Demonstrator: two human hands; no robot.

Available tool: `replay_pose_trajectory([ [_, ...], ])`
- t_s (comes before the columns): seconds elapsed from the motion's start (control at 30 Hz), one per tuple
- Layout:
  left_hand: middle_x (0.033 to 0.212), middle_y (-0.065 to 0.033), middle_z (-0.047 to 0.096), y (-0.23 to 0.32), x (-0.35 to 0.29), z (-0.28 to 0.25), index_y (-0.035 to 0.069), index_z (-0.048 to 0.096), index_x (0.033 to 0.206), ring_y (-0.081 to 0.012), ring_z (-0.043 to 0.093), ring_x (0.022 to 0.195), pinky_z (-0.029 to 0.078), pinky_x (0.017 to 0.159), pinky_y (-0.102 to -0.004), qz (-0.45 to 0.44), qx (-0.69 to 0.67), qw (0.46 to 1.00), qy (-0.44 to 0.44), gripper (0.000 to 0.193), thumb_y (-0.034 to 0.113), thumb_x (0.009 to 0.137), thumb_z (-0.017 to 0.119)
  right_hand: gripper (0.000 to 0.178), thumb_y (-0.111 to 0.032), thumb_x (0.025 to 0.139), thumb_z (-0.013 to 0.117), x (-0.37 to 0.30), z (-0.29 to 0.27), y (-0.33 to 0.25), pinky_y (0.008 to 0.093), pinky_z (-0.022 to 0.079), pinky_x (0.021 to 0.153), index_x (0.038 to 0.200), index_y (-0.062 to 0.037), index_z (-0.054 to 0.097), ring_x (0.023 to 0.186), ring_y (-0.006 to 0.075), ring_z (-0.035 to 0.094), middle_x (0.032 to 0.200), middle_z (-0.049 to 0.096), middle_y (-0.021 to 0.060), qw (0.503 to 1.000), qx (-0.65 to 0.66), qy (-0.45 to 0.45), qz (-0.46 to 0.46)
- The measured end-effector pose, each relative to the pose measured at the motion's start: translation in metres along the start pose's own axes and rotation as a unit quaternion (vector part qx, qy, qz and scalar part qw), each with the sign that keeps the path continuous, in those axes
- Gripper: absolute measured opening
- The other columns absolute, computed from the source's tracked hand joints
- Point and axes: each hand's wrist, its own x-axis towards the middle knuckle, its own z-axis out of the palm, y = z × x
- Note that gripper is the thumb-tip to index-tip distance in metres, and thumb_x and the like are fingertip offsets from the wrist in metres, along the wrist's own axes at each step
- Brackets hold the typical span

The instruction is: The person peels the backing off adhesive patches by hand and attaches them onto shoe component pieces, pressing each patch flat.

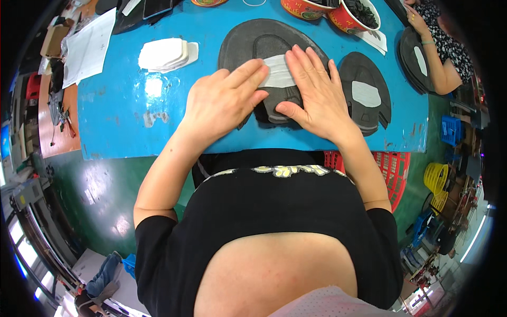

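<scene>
A dark grey rounded padded piece (pixel 236 46) lies in front of me on the blue table, with a white patch (pixel 278 72) across its middle. My left hand (pixel 223 100) rests on the left end of the patch, fingers stretched out and close together. On the right end lies my right hand (pixel 318 98), flat, its fingers extended and thumb apart. Both hands partly cover the patch and the piece. Just right of them is a similar dark piece (pixel 364 66) bearing its own white patch (pixel 366 94).
A pile of white patches (pixel 162 54) sits to the left on the blue table (pixel 121 116), near paper sheets (pixel 90 47). Red bowls (pixel 306 9) with dark bits stand at the far side. At right, another person's arm (pixel 439 68) is beside stacked dark pieces (pixel 407 55).
</scene>
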Motion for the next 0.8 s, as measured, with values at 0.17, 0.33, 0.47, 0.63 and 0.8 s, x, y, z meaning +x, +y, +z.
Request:
replay_pose_trajectory([
  [0.17,0.111,-0.0002,0.058,-0.010,-0.021,0.001,0.009,0.061,0.106,-0.0179,0.054,0.065,0.048,0.060,-0.0274,-0.041,-0.053,0.998,0.019,0.034,0.016,0.073,0.066,0.085,-0.066,0.073,0.049,0.003,-0.018,-0.016,0.0565,0.019,0.101,0.133,-0.0063,0.037,0.129,0.0329,0.029,0.139,0.033,0.0125,0.999,0.004,0.006,-0.038],
  [0.33,0.112,-0.0038,0.059,-0.010,-0.022,0.003,0.008,0.060,0.110,-0.0206,0.056,0.069,0.048,0.064,-0.0297,-0.056,-0.087,0.994,0.037,0.032,0.009,0.078,0.059,0.085,-0.062,0.063,0.062,-0.003,-0.001,-0.029,0.0563,0.023,0.100,0.131,-0.0147,0.042,0.128,0.0305,0.028,0.137,0.035,0.0085,0.995,0.022,-0.026,-0.096],
  [0.47,0.111,-0.0043,0.059,-0.005,-0.020,0.002,0.009,0.058,0.110,-0.0215,0.058,0.072,0.048,0.064,-0.0303,-0.057,-0.084,0.994,0.034,0.033,0.010,0.078,0.060,0.079,-0.058,0.060,0.067,-0.004,-0.002,-0.026,0.0577,0.023,0.099,0.127,-0.0204,0.047,0.129,0.0327,0.024,0.140,0.031,0.0078,0.993,0.034,-0.017,-0.111],
  [0.63,0.112,-0.0043,0.056,0.001,-0.017,-0.010,0.017,0.059,0.112,-0.0199,0.055,0.068,0.047,0.059,-0.0293,-0.048,-0.029,0.998,-0.004,0.040,0.026,0.074,0.066,0.065,-0.051,0.070,0.064,-0.004,-0.007,0.007,0.0605,0.021,0.098,0.123,-0.0176,0.051,0.128,0.0347,0.026,0.139,0.032,0.0105,0.990,0.117,0.051,-0.051],
  [0.8,0.112,-0.0063,0.052,0.006,-0.016,-0.016,0.020,0.059,0.113,-0.0215,0.056,0.072,0.048,0.061,-0.0319,-0.040,-0.026,0.998,-0.042,0.040,0.028,0.074,0.066,0.066,-0.055,0.079,0.051,-0.004,-0.001,0.012,0.0624,0.020,0.098,0.130,-0.0144,0.042,0.127,0.0360,0.028,0.138,0.033,0.0141,0.998,0.013,0.038,0.058],
])
